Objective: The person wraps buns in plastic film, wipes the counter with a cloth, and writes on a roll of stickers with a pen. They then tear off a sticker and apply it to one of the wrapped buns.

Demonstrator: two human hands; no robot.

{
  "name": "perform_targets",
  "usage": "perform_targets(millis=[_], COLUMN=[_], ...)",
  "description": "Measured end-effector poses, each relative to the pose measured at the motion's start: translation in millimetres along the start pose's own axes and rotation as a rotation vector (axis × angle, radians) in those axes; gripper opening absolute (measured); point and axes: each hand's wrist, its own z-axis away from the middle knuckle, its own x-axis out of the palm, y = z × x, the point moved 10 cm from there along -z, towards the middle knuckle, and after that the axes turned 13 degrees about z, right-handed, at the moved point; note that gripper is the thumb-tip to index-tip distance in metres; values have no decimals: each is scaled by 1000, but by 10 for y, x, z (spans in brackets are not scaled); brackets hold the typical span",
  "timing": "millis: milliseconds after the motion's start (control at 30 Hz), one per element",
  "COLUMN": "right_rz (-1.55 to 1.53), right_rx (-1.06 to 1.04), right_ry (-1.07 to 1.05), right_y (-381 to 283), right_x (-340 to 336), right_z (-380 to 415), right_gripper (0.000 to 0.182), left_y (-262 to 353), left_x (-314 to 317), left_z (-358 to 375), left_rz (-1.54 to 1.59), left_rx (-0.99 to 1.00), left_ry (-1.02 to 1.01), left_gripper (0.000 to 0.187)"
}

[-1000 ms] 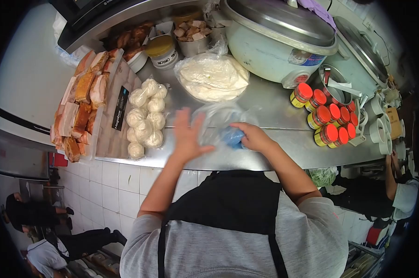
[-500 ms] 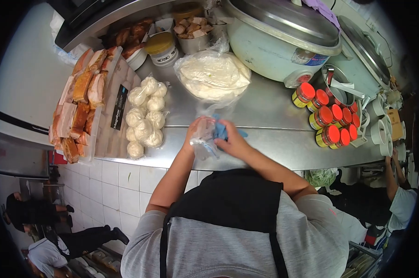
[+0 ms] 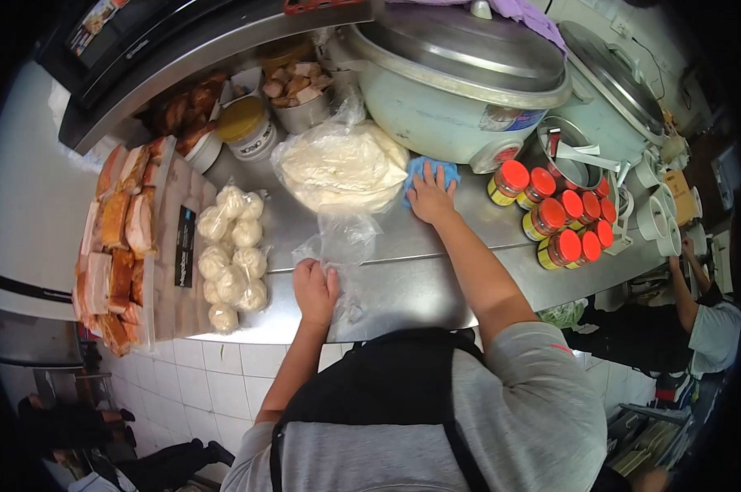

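Note:
My left hand (image 3: 315, 293) is closed near the front of the steel counter, gripping a clear plastic bag (image 3: 347, 238). The loose plastic lies around the hand and reaches up toward the bagged white dough (image 3: 344, 166). My right hand (image 3: 433, 197) is stretched forward, holding a blue cloth (image 3: 418, 170) down on the counter with its fingers over it. That cloth is between the dough and the big pale-green pot (image 3: 436, 107). Left of my left hand sit several plastic-wrapped white dough balls (image 3: 232, 279).
Several red-lidded jars (image 3: 545, 219) stand right of my right hand, before a metal pot (image 3: 579, 174) with utensils. Slabs of roasted meat (image 3: 116, 223) are stacked on a plastic box (image 3: 173, 262) at left. A tub (image 3: 247, 131) stands behind. A co-worker (image 3: 711, 336) is at right.
My hands have moved apart. The right one has carried the blue cloth forward and right, onto the counter by the pot. My left hand has moved slightly left, keeping the plastic.

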Motion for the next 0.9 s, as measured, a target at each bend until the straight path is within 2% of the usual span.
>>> perform_targets(millis=[33, 167, 333, 400, 467, 567, 633, 667, 700, 733, 833, 867, 900], right_rz=[11, 41, 194, 179, 175, 127, 67, 8, -52, -88, 49, 75, 65], right_rx=[30, 6, 127, 281, 387, 394, 4, -124, -258, -297, 142, 315, 226], right_ry=[18, 118, 45, -30, 11, -118, -25, 55, 138, 195, 348, 332, 322], right_y=[86, 274, 620, 972, 1264, 1237, 693, 550, 403, 532, 1215, 1378, 1134], right_x=[-14, -76, -209, -222, -257, -134, -85, -185, -331, -317, -449, -392, -369], right_z=[-85, -217, 571, 1013, 1466, 1981, 2290, 2385, 2473, 2371, 1821, 1590, 1464], right_gripper=[41, 35, 29, 29, 29, 28, 26, 27, 29, 26, 21, 22, 22], left_y=[87, 125, 32, -10, -52, -124, -232, -254, -254, -259, -328, -410, -352], left_x=[-44, 40, 178, 202, 217, 241, 275, 261, 280, 286, 425, 376, 315], left_z=[-16, -140, -228, -256, -270, -307, -297, -293, -300, -298, -222, -200, -153], left_rz=[-77, -127, -154, -172, -180, -182, -191, -157, -160, -165, -84, -61, -100], left_rx=[95, 153, 122, 115, 100, 74, 69, 62, 71, 73, 156, 171, 179], left_ry=[51, -57, -186, -172, -175, -195, -201, -178, -199, -216, -228, -204, -173], left_gripper=[32, 56, 73, 72, 69, 61, 57, 43, 39, 36, 27, 25, 23])
